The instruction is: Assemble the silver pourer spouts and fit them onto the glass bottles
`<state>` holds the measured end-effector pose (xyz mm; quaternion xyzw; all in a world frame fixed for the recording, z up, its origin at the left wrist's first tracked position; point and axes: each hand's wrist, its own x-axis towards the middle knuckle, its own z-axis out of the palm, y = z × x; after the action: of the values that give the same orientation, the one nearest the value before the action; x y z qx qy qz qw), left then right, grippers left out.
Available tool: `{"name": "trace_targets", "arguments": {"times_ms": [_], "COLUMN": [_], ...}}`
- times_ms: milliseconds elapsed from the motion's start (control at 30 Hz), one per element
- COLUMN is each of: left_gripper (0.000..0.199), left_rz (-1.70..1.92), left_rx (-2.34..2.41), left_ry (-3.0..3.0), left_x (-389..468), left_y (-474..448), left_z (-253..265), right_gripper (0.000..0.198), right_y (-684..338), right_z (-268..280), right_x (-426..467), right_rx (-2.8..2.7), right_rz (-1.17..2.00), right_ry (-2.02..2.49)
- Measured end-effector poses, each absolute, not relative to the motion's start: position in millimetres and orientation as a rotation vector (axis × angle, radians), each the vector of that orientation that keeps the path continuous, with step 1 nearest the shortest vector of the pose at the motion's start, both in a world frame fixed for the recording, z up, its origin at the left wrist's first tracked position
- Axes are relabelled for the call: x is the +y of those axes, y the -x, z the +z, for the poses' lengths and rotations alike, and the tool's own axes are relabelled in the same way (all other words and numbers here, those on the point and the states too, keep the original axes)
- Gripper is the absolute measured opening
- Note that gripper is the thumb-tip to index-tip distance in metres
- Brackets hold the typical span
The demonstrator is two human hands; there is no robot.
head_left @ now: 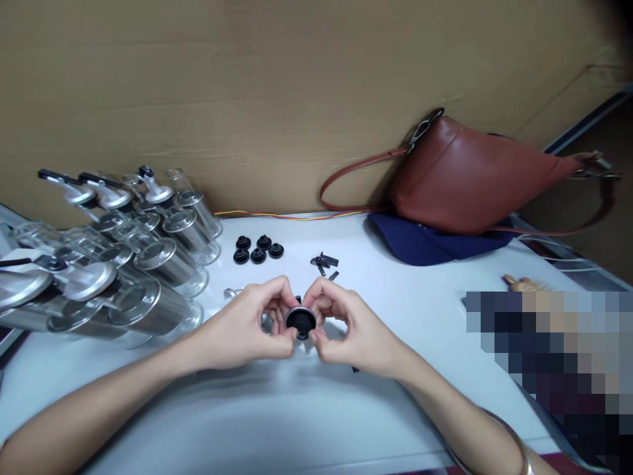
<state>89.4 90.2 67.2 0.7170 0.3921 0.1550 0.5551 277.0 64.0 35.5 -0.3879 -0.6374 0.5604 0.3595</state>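
Both hands close over one round black part [301, 323], its rim a shiny grey, above the middle of the bench [247, 422]. The left hand [244, 323] pinches it from one side between thumb and fingers; the right hand [359, 330] grips the opposite side the same way.

Beyond the left forearm stands a close cluster of glass containers [143, 310] wrapped in metal sleeves. Several carry silvery metal lids [91, 280] with black-ended levers; what the containers hold cannot be made out.

Just beyond the hands, five black discs [258, 255] sit together, near some small black strips [326, 260]. Farther right, a brown bag [459, 178] rests on a blue cap [425, 244], its inside hidden.
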Motion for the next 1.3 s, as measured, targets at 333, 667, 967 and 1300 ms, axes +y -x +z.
{"name": "trace_targets", "arguments": {"times_ms": [333,667,967,1300], "left_gripper": [0.02,0.02,0.025,0.021], "left_rz": [0.334,0.51,0.538,0.534], "left_rx": [0.993,0.891,0.866,0.933], "left_ry": [-1.811,-1.718,-1.665,-1.916], "left_x": [86.3,91.5,88.9,84.9], "left_y": [-91.2,-89.1,-89.3,-91.2], "left_z": [63.0,66.7,69.1,61.2], "right_gripper": [0.024,0.024,0.028,0.032], "right_y": [-277.2,-283.2,-284.1,-283.5], "right_z": [35.9,33.2,32.6,36.0], "right_x": [60.4,66.3,66.7,65.9], "right_rx": [-1.704,-1.477,-1.42,-1.504], "right_rz": [1.375,1.5,1.548,1.529], "right_ry": [1.083,0.929,0.899,0.929]}}
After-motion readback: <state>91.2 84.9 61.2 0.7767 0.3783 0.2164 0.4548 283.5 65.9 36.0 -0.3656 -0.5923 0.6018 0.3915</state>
